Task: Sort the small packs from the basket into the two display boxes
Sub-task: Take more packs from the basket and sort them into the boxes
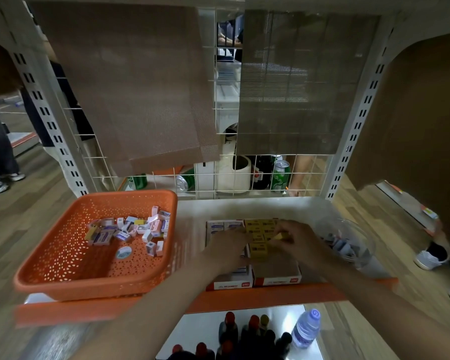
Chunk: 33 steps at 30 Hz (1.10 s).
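Single wide-angle head cam. Sits close above the shelf (190,214) front edge, facing forward and down onto it.

All I get of the person on my feed is two arms. The left forearm (166,307) and the right forearm (374,302) are bare along every part that shows, from the bottom edge of the picture up to the wrists. The wide lens makes them look thick near the edge and thin further up. The left hand (226,245) and the right hand (296,239) are bare too, and blurred, so I cannot make out nails or fine marks.
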Tool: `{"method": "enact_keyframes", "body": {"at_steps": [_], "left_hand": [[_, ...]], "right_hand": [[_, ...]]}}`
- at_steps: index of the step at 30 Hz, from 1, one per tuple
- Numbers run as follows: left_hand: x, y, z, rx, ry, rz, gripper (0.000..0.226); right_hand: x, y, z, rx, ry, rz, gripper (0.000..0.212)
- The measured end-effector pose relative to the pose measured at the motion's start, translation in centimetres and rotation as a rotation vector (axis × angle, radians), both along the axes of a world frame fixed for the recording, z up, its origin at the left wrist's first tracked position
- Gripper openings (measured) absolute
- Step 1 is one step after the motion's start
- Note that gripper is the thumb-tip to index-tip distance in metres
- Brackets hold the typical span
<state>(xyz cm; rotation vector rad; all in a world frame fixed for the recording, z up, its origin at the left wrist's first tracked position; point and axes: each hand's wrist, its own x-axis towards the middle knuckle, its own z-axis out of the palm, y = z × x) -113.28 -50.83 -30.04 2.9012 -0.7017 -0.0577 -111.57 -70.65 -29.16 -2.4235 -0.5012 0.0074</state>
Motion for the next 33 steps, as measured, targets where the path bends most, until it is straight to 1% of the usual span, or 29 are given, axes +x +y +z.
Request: {"method": "enact_keyframes", "body": {"at_steps": [4,8,14,19,23,26,30,33], "left_hand": [[-0.3,-0.4,0.3,-0.006,0.023,-0.005,0.05],[-0.5,-0.7,0.5,0.022,0.025,-0.02,0.046],[-0.5,-0.7,0.4,0.055,0.046,-0.009,0.049],[-0.4,-0.4,0.1,0.08,0.045,-0.015,0.047],[-0.2,-0.3,-0.2,0.068,0.041,-0.014,0.048],[-0.2,-0.2,-0.3,0.043,0.036,-0.017,0.047],[-0.2,-0.2,-0.4,0.021,0.046,-0.028,0.048],[-0.1,-0.1,-0.4,0.016,0.05,-0.033,0.046]], "right_hand": [[0.1,-0.3,0.1,-0.084,-0.013,-0.019,0.009],[0.4,0.3,-0.4,-0.112,0.016,-0.068,0.011],[0.3,1.5,-2.0,-0.171,0.033,-0.153,0.005],[0.7,1.9,-2.6,-0.207,0.066,-0.181,0.014],[0.4,2.0,-2.7,-0.243,0.021,-0.222,0.012],[0.0,2.1,-2.6,-0.364,-0.048,-0.246,0.016],[-0.1,2.3,-2.8,-0.405,-0.126,-0.218,0.022],[0.1,2.1,-2.9,-0.468,-0.114,-0.219,0.024]]}}
